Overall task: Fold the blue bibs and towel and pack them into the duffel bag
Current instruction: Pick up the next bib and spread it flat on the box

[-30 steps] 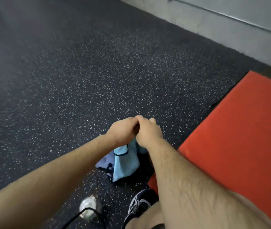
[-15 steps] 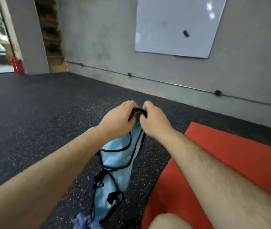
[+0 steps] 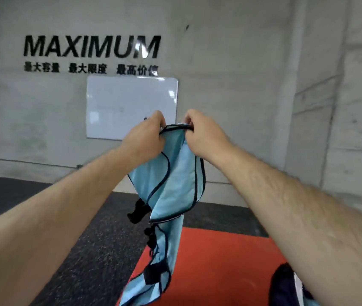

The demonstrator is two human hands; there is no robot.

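Both hands, the left hand (image 3: pixel 145 138) and right hand (image 3: pixel 202 134), pinch the top hem of a blue bib (image 3: pixel 175 177) held aloft over the red mat (image 3: pixel 220 261); its dangling straps (image 3: pixel 153 257) could tangle, spoiling the fold.

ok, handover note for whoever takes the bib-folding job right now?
Left hand: pinching the top black-trimmed edge of the light blue bib.
Right hand: pinching the same edge, close beside the left.
Bib hangs unfolded at chest height, its tail with black straps dangling over the red mat.
Done: one bib picked up.
Left: fold it, the other bibs and the towel, and pack them. The duffel bag is not clearly in view.
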